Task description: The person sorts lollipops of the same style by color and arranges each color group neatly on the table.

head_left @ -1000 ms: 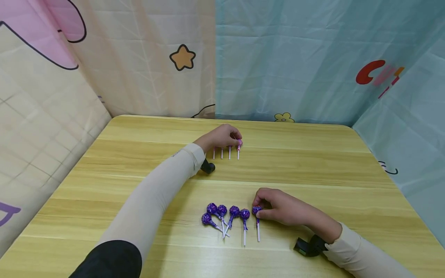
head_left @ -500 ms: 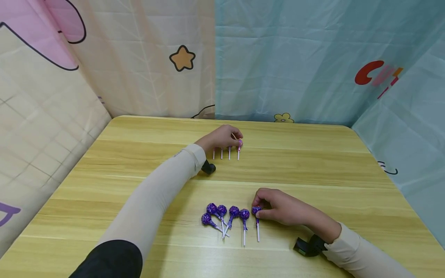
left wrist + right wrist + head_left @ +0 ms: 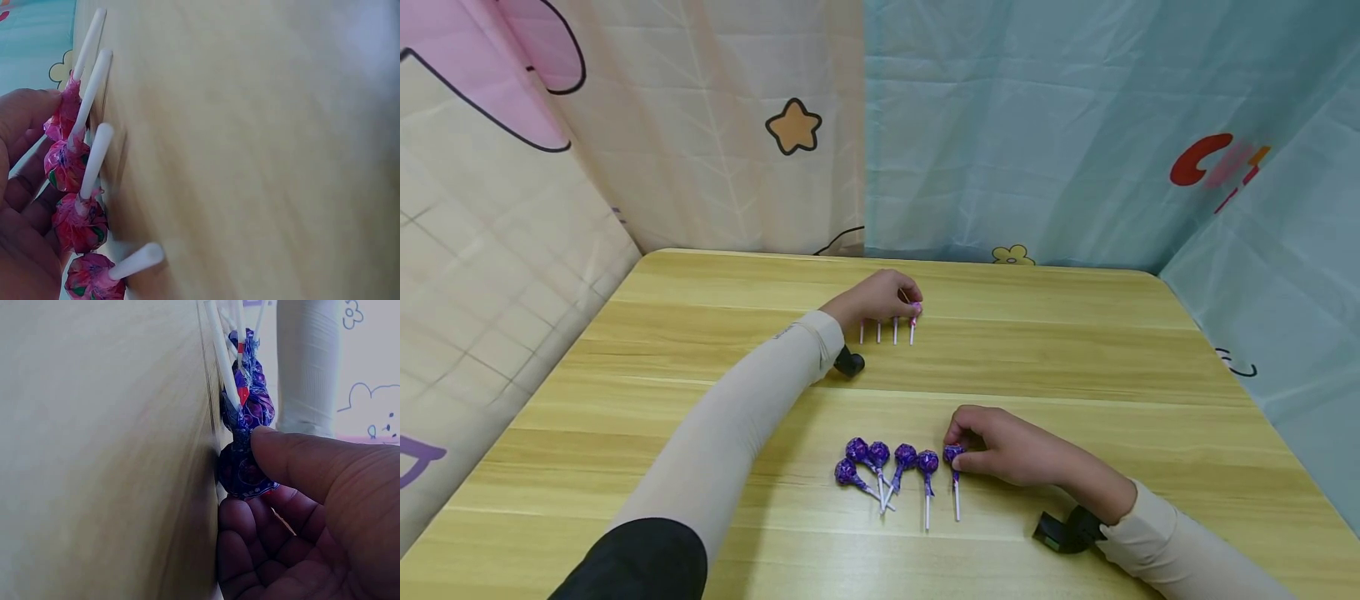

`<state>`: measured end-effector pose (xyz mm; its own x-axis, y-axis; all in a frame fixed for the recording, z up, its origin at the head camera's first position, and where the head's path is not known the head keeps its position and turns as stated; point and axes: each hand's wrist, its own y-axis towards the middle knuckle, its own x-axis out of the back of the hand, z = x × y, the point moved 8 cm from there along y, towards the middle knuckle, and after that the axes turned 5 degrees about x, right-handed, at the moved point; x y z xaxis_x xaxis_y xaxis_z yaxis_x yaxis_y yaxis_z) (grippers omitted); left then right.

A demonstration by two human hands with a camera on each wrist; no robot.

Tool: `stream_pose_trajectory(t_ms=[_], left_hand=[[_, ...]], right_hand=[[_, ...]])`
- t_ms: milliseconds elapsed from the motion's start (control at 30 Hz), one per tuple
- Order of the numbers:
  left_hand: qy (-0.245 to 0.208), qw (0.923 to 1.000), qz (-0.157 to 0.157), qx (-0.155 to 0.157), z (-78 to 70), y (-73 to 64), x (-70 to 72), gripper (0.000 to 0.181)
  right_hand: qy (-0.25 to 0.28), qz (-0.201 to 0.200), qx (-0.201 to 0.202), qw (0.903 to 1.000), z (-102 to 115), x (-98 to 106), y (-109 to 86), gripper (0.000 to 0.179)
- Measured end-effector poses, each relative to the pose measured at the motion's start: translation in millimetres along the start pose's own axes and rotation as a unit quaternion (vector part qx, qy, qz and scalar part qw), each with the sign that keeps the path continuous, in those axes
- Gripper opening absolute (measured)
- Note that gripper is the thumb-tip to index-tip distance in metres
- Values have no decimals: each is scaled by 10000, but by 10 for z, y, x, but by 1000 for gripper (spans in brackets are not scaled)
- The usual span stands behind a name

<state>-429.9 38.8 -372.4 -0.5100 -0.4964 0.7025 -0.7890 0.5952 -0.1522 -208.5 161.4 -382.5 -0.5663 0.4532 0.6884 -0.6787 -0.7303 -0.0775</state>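
Note:
At the far part of the table, my left hand (image 3: 878,293) pinches the rightmost pink-wrapped lollipop (image 3: 64,117) between thumb and fingers. Beside it, several more pink lollipops (image 3: 81,222) lie in a row, white sticks towards me; the hand hides most of their heads in the head view. Nearer to me, my right hand (image 3: 1011,446) holds a purple-wrapped lollipop (image 3: 240,470) by its head, thumb on one side and fingers on the other. Its stick points towards me on the table. To its left lies another purple lollipop (image 3: 928,462), parallel and a little apart.
Further left, several purple lollipops (image 3: 877,455) lie bunched with their sticks crossing. The wooden table (image 3: 1075,350) has rounded far corners. Printed curtains (image 3: 1037,133) hang behind and at both sides. Black wrist cameras (image 3: 1063,532) sit low by each wrist.
The pink lollipop in my left hand has shifted very slightly to the left, its stick nearer the neighbouring one. My right hand and the purple lollipops stay where they were.

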Motion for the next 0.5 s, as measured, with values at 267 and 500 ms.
stream_pose_trajectory(t_ms=[267,500], left_hand=[[54,10000,-15,8,-16,-2,-3,19],[-47,10000,-75,-2,-17,-9,23,25]], right_hand=[[-14,-12,10,10000,-5,4,-4,9],[-49,-15,34,10000,4,16,-7,9]])
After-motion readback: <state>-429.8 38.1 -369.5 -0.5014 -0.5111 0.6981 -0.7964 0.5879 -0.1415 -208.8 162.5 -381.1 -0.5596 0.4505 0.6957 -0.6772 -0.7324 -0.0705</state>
